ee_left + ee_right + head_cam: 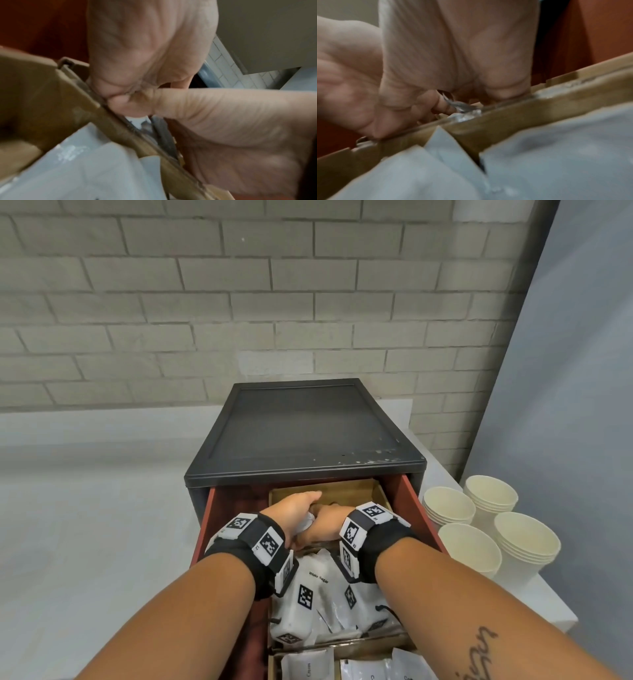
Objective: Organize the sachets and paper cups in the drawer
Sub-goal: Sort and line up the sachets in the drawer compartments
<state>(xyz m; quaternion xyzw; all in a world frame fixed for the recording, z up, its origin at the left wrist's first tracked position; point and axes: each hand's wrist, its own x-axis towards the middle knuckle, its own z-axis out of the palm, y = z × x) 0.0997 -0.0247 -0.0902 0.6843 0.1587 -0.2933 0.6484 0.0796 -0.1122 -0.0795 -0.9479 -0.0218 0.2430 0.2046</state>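
Both hands reach into the back cardboard compartment (346, 491) of the open red-brown drawer (422, 515). My left hand (294, 513) and right hand (327, 522) press together, fingers curled down around a small white bunch of sachets (309, 521). In the right wrist view the right hand (447, 105) pinches a silvery sachet edge (462, 108) just behind the cardboard divider (513, 116). The left hand (133, 100) is curled against the same divider (106, 119). White sugar sachets (318, 594) fill the middle compartment. Cream sachets (308, 666) lie in the front one.
The drawer belongs to a black cabinet (308, 426) on a white table (85, 525) against a brick wall. Several stacks of cream paper cups (469, 549) stand on the table right of the drawer, close to my right forearm.
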